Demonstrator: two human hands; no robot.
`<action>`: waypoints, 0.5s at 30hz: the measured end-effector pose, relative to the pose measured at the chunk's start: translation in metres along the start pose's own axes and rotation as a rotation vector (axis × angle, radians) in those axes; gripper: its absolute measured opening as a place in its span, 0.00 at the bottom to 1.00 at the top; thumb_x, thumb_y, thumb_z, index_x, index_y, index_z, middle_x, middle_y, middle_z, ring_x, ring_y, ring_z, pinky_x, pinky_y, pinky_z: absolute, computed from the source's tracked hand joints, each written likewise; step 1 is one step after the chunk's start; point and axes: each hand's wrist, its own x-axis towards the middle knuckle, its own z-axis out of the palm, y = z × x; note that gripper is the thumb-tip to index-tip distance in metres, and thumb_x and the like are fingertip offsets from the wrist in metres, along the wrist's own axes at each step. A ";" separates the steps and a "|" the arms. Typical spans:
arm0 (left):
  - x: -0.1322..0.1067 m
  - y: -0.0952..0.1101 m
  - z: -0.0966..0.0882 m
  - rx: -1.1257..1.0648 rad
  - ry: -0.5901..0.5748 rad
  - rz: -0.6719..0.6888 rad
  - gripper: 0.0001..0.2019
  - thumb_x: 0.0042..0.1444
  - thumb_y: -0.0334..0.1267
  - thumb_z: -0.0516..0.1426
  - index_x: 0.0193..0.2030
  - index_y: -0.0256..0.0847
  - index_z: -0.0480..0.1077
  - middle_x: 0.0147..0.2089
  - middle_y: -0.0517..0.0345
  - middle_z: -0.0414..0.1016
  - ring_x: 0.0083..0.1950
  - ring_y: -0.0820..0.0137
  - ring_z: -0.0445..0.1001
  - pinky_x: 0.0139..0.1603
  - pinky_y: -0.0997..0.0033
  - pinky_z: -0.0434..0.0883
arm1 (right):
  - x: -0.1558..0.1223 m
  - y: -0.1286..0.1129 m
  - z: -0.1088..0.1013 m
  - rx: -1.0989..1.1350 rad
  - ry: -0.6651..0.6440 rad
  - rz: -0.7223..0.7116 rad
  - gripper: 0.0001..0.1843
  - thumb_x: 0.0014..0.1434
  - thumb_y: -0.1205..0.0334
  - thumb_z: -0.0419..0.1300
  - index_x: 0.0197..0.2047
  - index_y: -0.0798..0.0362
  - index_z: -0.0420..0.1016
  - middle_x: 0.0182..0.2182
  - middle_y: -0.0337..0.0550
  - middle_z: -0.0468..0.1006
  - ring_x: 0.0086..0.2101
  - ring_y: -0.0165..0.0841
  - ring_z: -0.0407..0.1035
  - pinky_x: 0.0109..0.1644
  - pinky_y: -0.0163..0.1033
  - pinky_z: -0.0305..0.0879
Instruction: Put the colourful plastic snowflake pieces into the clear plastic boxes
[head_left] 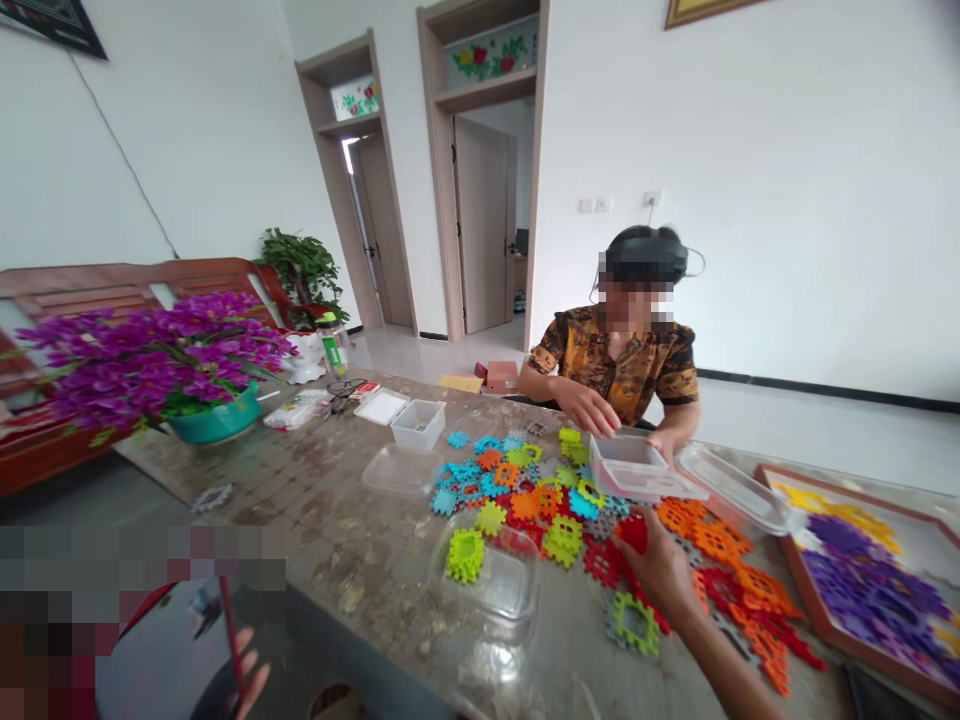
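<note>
Colourful interlocking plastic tiles point(525, 500) lie spread over the middle of the marble table point(315, 500). My right hand point(660, 568) reaches in from the lower right, fingers closed around a red tile point(634, 530) at the edge of the pile. A green tile point(636, 622) lies just below that hand. At the bottom left, the fingers of my left hand point(251, 680) curl round the edge of a phone in a red case point(180, 650), held below the table edge. A green tile point(465, 555) rests on a clear lid point(510, 590) near me.
A person sits opposite with both hands on a clear plastic box point(628, 466). More clear boxes point(418, 424) stand mid-table. Purple flowers in a teal pot point(217, 420) are at the left, and a framed flower picture point(862, 580) lies at the right. A wooden bench is behind the pot.
</note>
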 end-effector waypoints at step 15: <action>0.011 0.000 -0.001 0.057 -0.091 0.163 0.19 0.37 0.48 0.58 0.41 0.59 0.70 0.57 0.70 0.72 0.71 0.48 0.38 0.63 0.33 0.47 | 0.014 -0.002 0.004 0.128 0.081 -0.019 0.19 0.57 0.51 0.43 0.37 0.53 0.69 0.30 0.47 0.78 0.32 0.39 0.72 0.38 0.42 0.65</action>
